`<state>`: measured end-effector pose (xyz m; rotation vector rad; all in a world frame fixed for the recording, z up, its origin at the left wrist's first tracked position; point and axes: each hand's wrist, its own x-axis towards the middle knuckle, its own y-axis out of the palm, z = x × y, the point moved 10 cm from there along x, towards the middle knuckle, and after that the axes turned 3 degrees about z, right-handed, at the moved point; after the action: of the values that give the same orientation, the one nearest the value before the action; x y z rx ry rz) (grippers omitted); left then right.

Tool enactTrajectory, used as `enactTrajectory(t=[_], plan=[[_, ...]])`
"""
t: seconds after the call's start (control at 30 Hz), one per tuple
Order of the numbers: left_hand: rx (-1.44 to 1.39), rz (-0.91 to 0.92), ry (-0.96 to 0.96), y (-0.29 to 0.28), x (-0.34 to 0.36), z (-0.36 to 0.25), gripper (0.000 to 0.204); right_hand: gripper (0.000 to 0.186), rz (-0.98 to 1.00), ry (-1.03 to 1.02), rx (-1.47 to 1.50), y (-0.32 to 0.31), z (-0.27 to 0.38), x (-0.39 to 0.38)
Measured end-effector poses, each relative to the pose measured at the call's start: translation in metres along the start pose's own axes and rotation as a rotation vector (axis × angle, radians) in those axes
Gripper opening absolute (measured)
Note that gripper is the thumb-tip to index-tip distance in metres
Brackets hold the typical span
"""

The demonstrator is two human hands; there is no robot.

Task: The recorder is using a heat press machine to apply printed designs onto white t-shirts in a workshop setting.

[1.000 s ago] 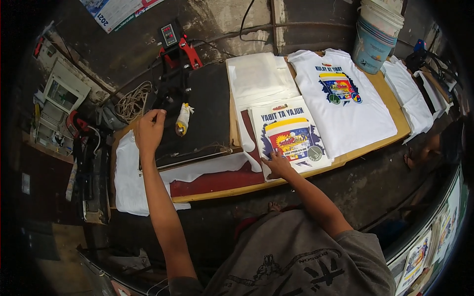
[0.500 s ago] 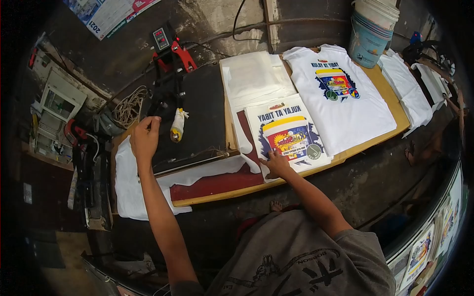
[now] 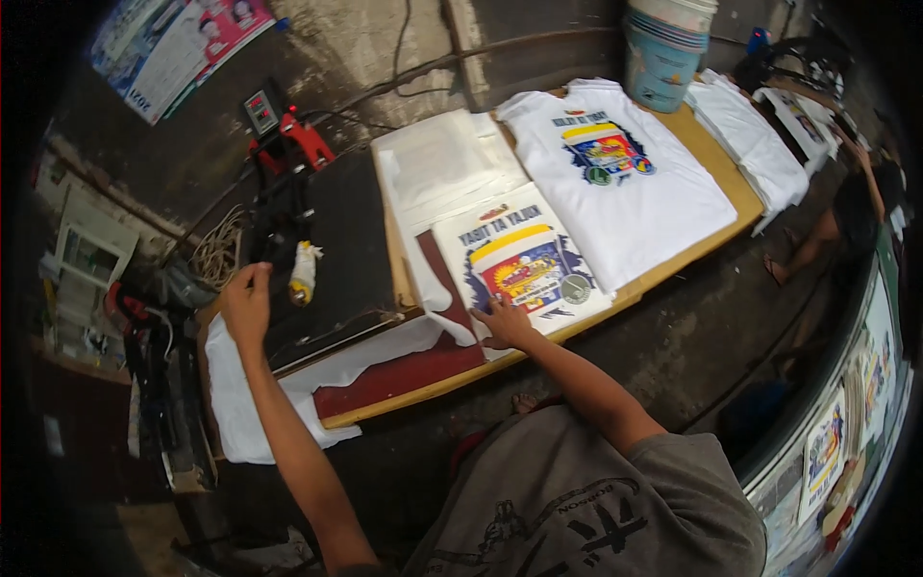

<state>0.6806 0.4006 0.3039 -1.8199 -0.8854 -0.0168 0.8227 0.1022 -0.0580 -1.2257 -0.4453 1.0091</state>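
Note:
My right hand (image 3: pixel 508 324) rests with fingers spread on the lower left corner of a stack of printed transfer sheets (image 3: pixel 519 221), which carry a mirrored paint-bucket design. My left hand (image 3: pixel 247 306) is raised beside the left edge of a black heat press (image 3: pixel 351 260). Its fingers are curled together, and nothing shows in them. Near it, the press handle (image 3: pixel 304 273) is wrapped in white and yellow material. White cloth (image 3: pixel 236 394) hangs out from under the press. To the right of the sheets lies a white T-shirt (image 3: pixel 654 212) with the bucket design printed on it.
Blank whitish sheets (image 3: pixel 447 159) lie behind the printed stack. Stacked buckets (image 3: pixel 663 58) stand at the back right, beside more folded white shirts (image 3: pixel 750 144). A coil of rope (image 3: pixel 216 248) sits left of the press. Another person's leg (image 3: pixel 808 245) shows at the far right.
The whole view has shifted, moving the table leftward in the picture. My right hand stays on the printed sheets, and my left hand remains curled beside the press.

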Motion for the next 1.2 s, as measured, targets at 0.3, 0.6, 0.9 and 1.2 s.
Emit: enactTrajectory(t=[0.3, 0.6, 0.9, 1.2], plan=[[-0.025, 0.007, -0.055, -0.003, -0.002, 0.000, 0.027, 0.049, -0.414, 0.122, 0.201, -0.037, -0.073, -0.055], [-0.013, 0.007, -0.078, -0.003, -0.002, 0.006, 0.028, 0.042, -0.472, 0.266, -0.055, -0.040, -0.146, -0.111], [-0.086, -0.011, -0.024, -0.001, 0.003, 0.009, 0.026, 0.042, -0.435, 0.330, -0.107, -0.034, -0.149, -0.107], [-0.010, -0.028, -0.045, -0.007, 0.000, 0.008, 0.027, 0.047, -0.466, 0.329, -0.077, -0.030, -0.142, -0.110]])
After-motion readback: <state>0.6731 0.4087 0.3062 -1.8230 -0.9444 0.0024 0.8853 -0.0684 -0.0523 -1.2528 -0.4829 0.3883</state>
